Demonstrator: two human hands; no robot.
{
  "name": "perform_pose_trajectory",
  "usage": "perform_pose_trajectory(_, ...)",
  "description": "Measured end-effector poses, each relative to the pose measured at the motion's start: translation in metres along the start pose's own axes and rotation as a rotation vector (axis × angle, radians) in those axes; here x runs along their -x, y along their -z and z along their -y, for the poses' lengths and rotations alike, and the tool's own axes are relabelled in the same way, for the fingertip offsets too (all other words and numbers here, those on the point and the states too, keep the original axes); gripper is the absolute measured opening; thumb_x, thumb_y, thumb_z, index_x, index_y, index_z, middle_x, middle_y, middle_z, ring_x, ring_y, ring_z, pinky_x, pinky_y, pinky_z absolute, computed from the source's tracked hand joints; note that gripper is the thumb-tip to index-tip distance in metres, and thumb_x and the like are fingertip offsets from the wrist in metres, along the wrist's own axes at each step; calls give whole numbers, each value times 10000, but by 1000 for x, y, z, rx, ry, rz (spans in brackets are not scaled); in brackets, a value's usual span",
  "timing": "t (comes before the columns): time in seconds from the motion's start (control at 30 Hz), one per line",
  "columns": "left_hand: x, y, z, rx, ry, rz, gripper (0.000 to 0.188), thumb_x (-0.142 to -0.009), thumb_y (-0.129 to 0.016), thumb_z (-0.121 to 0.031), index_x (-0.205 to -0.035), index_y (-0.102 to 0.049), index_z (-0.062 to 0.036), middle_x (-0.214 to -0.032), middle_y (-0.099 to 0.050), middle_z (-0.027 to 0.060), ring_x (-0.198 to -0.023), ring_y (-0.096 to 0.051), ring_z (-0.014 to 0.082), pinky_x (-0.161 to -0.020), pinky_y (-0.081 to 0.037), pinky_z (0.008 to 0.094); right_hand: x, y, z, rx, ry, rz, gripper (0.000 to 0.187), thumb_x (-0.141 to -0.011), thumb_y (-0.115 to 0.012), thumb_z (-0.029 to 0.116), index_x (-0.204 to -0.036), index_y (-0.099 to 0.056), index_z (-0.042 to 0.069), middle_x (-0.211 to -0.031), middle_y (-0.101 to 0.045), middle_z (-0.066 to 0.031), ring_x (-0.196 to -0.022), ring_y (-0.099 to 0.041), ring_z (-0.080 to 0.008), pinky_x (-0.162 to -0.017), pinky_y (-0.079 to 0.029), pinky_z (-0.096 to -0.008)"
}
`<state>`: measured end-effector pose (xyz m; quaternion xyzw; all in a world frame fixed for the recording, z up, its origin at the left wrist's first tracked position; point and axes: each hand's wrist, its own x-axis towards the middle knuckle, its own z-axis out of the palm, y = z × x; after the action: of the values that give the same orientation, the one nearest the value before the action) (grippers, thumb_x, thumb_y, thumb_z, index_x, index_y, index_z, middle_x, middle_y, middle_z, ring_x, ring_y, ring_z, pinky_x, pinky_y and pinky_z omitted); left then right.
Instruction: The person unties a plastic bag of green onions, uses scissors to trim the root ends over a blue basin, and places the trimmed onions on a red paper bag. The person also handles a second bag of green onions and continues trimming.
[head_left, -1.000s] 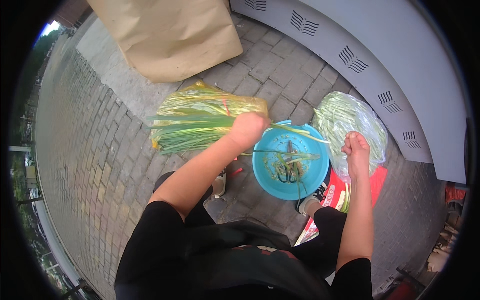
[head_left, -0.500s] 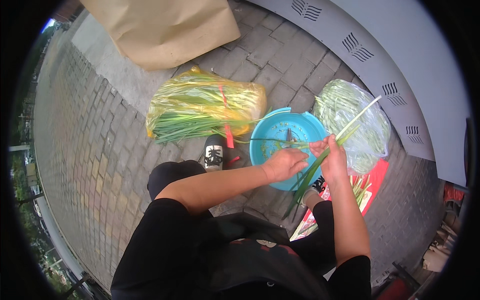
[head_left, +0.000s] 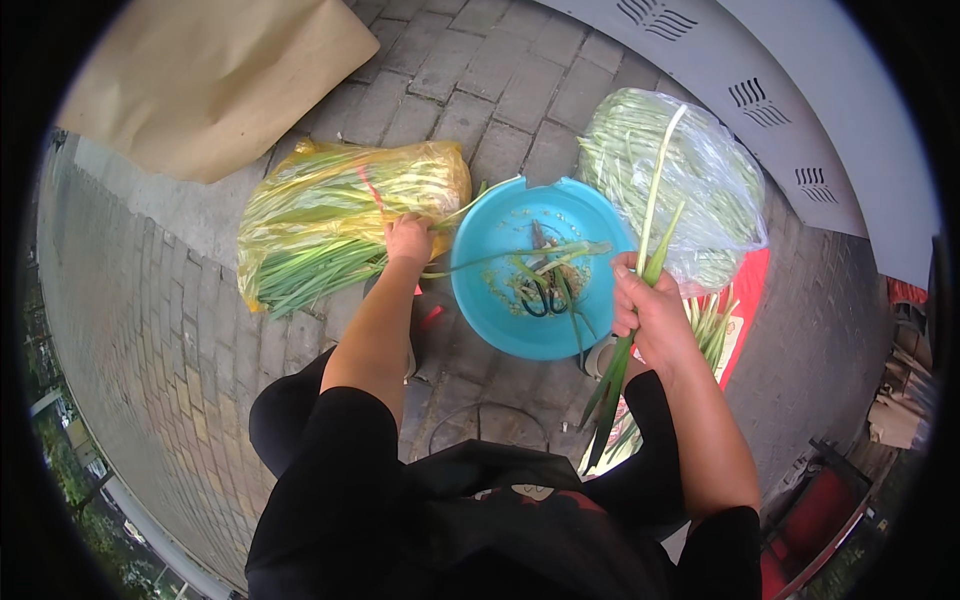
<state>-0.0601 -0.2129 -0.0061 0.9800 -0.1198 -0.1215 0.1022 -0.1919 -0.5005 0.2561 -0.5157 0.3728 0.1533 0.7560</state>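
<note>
My right hand (head_left: 650, 305) is closed round a scallion (head_left: 662, 170). Its pale stem points up and away, and its dark green leaves hang below my fist. Over at the left, my left hand (head_left: 410, 238) touches the bundle of scallions (head_left: 325, 268) in a yellow plastic bag (head_left: 440, 170); its fingertips are hidden against the stalks. Between my hands stands a blue basin (head_left: 500, 335) with a broken rim. Inside lie scissors with dark handles (head_left: 545, 300), trimmings and loose bits of leaf. A long stalk (head_left: 480, 262) crosses the basin's left rim.
A clear plastic bag of green beans (head_left: 680, 190) rests behind the basin at the right. Nearer me, pale stalks (head_left: 712, 335) lie on a red printed sheet (head_left: 745, 300). Brown paper (head_left: 220, 80) covers the back left, and a grey vented metal panel (head_left: 800, 110) borders the right.
My left hand has left the other hand and moved left to the bagged bundle. The right hand keeps hold of the scallion. The view has shifted, showing more of the basin.
</note>
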Motion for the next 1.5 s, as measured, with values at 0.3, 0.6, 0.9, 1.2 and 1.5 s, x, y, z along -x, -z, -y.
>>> perform_pose_trajectory(0.3, 7, 196, -75, 1169, 4, 468, 244, -948, -493, -254, -930, -630, -53, -640, -521, -29, -530, -403, 48, -506, -339, 196, -2, -40, 8, -137, 192, 95, 188, -911, -557, 199, -926, -581, 13, -592, -414, 16, -472, -358, -93, -461, -341, -263)
perform_pose_trajectory(0.6, 98, 255, -128, 910, -199, 409, 290, -933, -512, -189, -708, -584, -20, -595, -508, -28, -582, -425, 60, -573, -391, 236, -3, -54, 20, -407, 411, 27, 146, -881, -592, 141, -848, -560, 3, -641, -497, -35, -475, -400, -108, -453, -346, -267)
perform_pose_trajectory(0.9, 84, 248, -112, 1460, -35, 630, 305, -939, -478, -269, -846, -607, -9, -571, -518, 49, -472, -387, 105, -467, -307, 243, -6, 15, 47, -490, 456, -151, 235, -919, -551, 256, -872, -555, 26, -644, -473, 2, -478, -343, -92, -463, -322, -262)
perform_pose_trajectory(1.2, 77, 237, -145, 1493, -50, 940, 308, -937, -495, -292, -928, -597, -2, -615, -529, 56, -502, -436, 137, -492, -343, 255, -12, -38, 35, -307, 313, 256, 267, -901, -581, 278, -887, -565, 12, -687, -458, -21, -481, -368, -92, -470, -328, -264)
perform_pose_trajectory(1.5, 48, 214, -91, 1966, 177, 754, 246, -953, -425, -184, -1103, -517, -12, -937, -538, 64, -831, -506, 167, -717, -421, 307, 4, 64, 101, -483, 864, -161, 271, -958, -462, 303, -813, -460, 75, -680, -473, -36, -608, -462, -154, -619, -436, -325)
